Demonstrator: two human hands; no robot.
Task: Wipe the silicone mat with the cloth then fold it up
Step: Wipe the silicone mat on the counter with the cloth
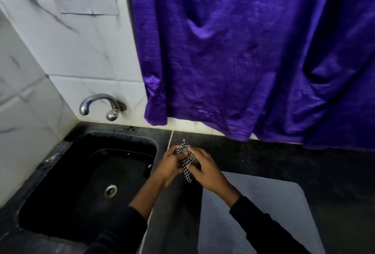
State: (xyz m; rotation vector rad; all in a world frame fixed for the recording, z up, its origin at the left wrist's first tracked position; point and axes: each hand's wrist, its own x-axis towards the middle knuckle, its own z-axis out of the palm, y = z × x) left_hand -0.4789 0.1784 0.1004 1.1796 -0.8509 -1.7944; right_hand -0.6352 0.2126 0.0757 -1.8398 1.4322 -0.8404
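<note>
A grey silicone mat [261, 209] lies flat on the dark counter at the lower right; my right forearm crosses its near left part. A small black-and-white checked cloth [187, 162] is bunched up between both hands, just beyond the mat's far left corner. My left hand [169, 165] grips the cloth from the left with curled fingers. My right hand [205, 169] holds it from the right, fingers wrapped over it. A tip of the cloth sticks up above the hands.
A black sink [67, 182] with a metal drain [110, 190] is set in the counter [294, 162] to the left. A chrome tap [101, 105] juts from the tiled wall above it. A purple curtain [253, 50] hangs down to the counter's back edge.
</note>
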